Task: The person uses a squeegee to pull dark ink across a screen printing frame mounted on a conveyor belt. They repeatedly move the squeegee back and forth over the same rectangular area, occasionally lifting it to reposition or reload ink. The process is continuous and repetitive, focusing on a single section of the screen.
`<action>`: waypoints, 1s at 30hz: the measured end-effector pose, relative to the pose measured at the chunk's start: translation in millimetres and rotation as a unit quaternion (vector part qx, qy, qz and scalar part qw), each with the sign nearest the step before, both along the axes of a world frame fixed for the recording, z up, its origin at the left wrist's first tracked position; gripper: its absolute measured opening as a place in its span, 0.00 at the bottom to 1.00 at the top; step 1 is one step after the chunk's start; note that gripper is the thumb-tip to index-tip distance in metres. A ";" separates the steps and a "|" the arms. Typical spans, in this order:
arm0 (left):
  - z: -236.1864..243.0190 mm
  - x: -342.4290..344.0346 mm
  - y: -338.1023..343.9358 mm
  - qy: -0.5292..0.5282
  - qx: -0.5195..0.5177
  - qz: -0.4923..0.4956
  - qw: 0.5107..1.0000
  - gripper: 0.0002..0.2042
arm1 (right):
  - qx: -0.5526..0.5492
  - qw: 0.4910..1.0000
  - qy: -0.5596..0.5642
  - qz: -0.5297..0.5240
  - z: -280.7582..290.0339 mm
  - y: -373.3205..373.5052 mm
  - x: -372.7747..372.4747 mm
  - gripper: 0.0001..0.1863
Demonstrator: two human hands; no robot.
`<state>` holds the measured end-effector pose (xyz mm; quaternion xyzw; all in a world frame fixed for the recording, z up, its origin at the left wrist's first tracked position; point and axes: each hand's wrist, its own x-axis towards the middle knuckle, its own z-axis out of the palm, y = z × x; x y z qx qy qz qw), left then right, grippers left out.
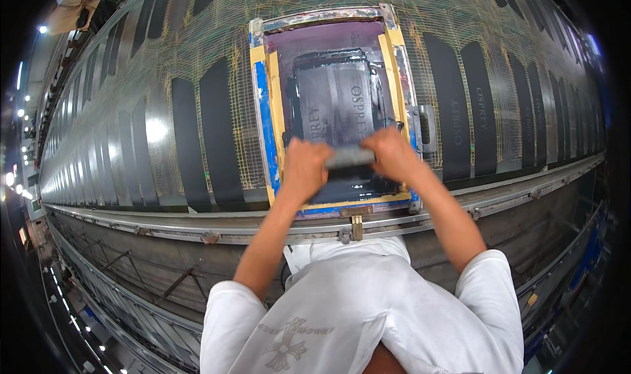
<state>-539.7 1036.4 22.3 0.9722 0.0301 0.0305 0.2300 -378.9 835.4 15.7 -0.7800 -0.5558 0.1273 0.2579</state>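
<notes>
A screen-printing frame (261, 111) edged with yellow and blue tape lies on the long table. Its mesh (328, 91) carries a lettered stencil and dark, glossy ink (356, 187). Over the lower half of the mesh, my left hand (305, 163) and my right hand (391, 150) grip opposite ends of a grey squeegee bar (348, 155), which is blurred by motion. A metal handle (427, 127) sticks out from the frame's right side.
Dark cut panels (217, 131), some lettered, lie in a row along the table among grid markings. A metal rail (460, 213) runs along the near edge. A brown object (75, 12) sits at the far left. Metal structures (144, 275) stand lower down, beside my body.
</notes>
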 end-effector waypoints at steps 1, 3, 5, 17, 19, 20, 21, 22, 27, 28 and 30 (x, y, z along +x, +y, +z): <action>-1.3 -27.0 -17.1 0.005 0.005 -0.006 1.000 0.21 | -0.075 0.997 0.016 0.019 -4.4 -19.0 -23.7 0.24; 0.2 -63.0 -44.8 -0.014 0.006 0.013 1.000 0.21 | -0.064 0.998 0.026 -0.007 -0.2 -42.8 -62.8 0.25; -1.1 -70.5 -53.0 -0.036 0.022 0.023 0.999 0.21 | -0.026 0.999 -0.006 -0.022 3.1 -45.9 -72.5 0.22; 12.5 -9.7 -6.5 -0.018 0.047 -0.001 0.999 0.19 | -0.062 0.998 -0.022 -0.004 15.1 -8.2 -7.7 0.18; 10.2 33.9 24.6 -0.031 0.060 0.001 0.998 0.19 | -0.043 0.998 -0.034 -0.012 7.4 21.9 35.9 0.16; 10.8 56.3 39.4 -0.032 0.065 0.000 0.997 0.18 | -0.051 0.998 -0.024 -0.017 7.9 36.6 58.2 0.15; 8.7 77.8 52.9 -0.030 0.068 -0.002 0.997 0.17 | -0.061 0.998 -0.013 -0.020 5.9 50.8 79.4 0.15; 6.8 97.2 65.1 -0.028 0.070 -0.001 0.997 0.16 | -0.072 0.997 0.000 -0.023 4.6 63.6 98.4 0.14; -9.5 166.0 114.9 -0.059 0.054 -0.007 0.997 0.12 | -0.098 0.994 0.025 -0.046 -0.9 110.8 165.3 0.13; -9.2 172.0 119.2 -0.060 0.056 -0.003 0.997 0.11 | -0.107 0.993 0.030 -0.049 0.1 116.6 170.1 0.13; -7.6 177.9 121.8 -0.034 0.060 0.002 0.998 0.11 | -0.118 0.990 0.047 -0.055 4.2 120.6 174.0 0.14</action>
